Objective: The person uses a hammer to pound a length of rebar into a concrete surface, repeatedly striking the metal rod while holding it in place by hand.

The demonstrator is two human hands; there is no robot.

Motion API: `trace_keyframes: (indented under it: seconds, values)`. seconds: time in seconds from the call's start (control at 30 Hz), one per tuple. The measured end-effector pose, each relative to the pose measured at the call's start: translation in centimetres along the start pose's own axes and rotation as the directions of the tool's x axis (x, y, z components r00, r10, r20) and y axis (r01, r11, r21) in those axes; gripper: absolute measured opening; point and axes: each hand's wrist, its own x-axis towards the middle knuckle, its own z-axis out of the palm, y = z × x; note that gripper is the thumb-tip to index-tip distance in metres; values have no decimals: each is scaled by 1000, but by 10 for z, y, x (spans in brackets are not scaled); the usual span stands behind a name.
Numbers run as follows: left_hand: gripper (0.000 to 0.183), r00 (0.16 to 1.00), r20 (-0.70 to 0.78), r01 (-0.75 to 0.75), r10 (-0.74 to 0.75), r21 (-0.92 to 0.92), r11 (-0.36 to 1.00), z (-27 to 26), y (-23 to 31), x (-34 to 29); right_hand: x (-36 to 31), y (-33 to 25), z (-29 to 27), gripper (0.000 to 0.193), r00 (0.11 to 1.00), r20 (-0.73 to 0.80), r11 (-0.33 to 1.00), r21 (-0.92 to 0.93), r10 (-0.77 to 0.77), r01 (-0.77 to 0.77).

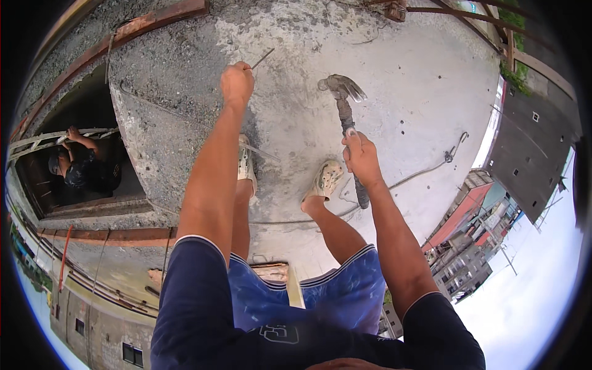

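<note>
My left hand (237, 84) is closed around a thin dark metal rod (264, 58), which slants up and to the right out of the fist. Its tip is above or against the concrete slab (296, 37); I cannot tell whether it touches. In my right hand (362, 158) is a claw hammer (345, 113), gripped partway along its dark, wrapped handle. The hammer's head points away from me, its metal claw toward the right. The handle's butt sticks out below the fist. Both hands are held apart over the slab, above my feet in light clogs (328, 179).
At the left, a person (86, 163) in dark clothes grips a ladder (61, 137) inside a rectangular opening. A thin cable (419, 175) crosses the slab to the right. Reddish beams (139, 24) edge the far left. Buildings (536, 123) stand beyond the slab's right edge.
</note>
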Motion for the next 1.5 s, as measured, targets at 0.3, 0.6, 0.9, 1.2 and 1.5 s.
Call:
trace_keyframes:
  seconds: [0.3, 0.6, 0.9, 1.2, 1.5]
  values:
    - [11, 953, -203, -211, 224, 84, 974, 79, -40, 27, 104, 15, 50, 47, 974, 42, 937, -268, -221, 224]
    - [9, 970, -190, -166, 153, -54, 985, 71, -44, 36, 157, 19, 103, 49, 742, 79, 676, -357, -666, 644]
    - [5, 966, -161, -202, 205, 35, 979, 68, -49, 24, 166, -14, 112, 51, 829, 133, 734, -403, -543, 546]
    - [6, 970, -136, -195, 202, 63, 979, 84, -29, 29, 219, 21, 93, 53, 830, 215, 523, -688, -515, 503]
    - [15, 995, -33, 89, -95, -150, 985, -51, -4, -55, 2, -18, -38, 41, 918, 128, 762, -521, -376, 385]
